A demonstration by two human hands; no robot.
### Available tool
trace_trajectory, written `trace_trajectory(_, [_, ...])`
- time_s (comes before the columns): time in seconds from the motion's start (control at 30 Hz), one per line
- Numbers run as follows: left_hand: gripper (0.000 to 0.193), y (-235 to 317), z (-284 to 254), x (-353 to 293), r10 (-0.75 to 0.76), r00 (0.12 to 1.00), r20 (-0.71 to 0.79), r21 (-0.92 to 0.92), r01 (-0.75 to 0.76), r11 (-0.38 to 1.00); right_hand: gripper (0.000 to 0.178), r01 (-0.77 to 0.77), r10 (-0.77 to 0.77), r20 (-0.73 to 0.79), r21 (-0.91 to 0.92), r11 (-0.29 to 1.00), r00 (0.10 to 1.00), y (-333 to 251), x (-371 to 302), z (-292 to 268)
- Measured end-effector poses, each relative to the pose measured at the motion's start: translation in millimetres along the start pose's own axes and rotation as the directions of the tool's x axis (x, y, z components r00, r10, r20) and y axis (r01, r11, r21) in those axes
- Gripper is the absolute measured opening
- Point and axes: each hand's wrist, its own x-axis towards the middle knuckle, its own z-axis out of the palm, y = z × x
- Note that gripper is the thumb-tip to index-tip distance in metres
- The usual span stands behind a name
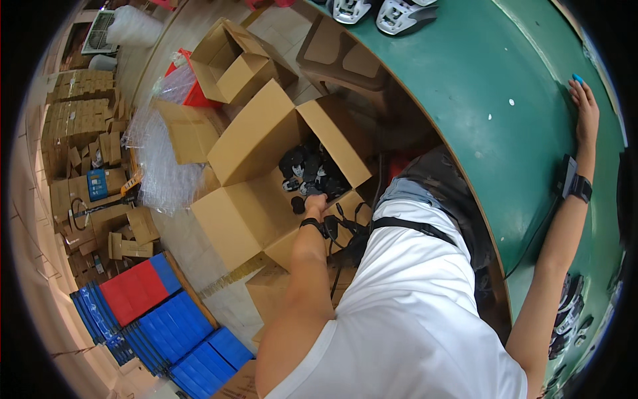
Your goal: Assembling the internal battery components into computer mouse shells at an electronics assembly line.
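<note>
My left hand [316, 203] reaches down into an open cardboard box [246, 216], its fingers curled closed at the edge of a heap of black-and-grey moulded parts [307, 163]. What those fingers hold, if anything, is hidden. A small round black piece [298, 205] lies beside the hand. On the green table, my right hand [585, 113] rests with its fingers stretched out. Something small and bright blue [577, 78] shows at its fingertips; whether it is worn or touched is unclear. Each wrist carries a black strap, with a small device near the right one.
Silver-and-black moulded pieces [399, 16] stand at the table's far edge, with more [568, 306] by my right elbow. Beyond the box are another open carton [246, 70], clear plastic wrap [173, 169] and a brown stool [345, 53]. Blue and red crates [176, 326] stack at left.
</note>
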Motion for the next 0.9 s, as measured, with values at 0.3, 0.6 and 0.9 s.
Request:
trace_trajectory(0.3, [0.037,221.9,-61.9,-168.7,0.206,0.673,0.71,0.076,-0.364,0.928,0.02,0.094,-0.107,-0.064,-0.186,0.978,0.992,-17.9,-36.1,15.8])
trace_trajectory(0.6, [0.022,482.2,-12.5,-467.7,0.529,-0.401,0.747,-0.523,-0.847,0.096,0.022,0.111,-0.127,-0.219,-0.083,0.99,0.968,-29.5,-32.9,25.7])
trace_trajectory(0.9, [0.051,756.0,237.4,-526.9,0.683,-0.566,0.463,0.226,-0.669,-0.708,0.017,0.041,-0.108,-0.308,-0.217,0.975,0.945,-44.6,-48.4,29.0])
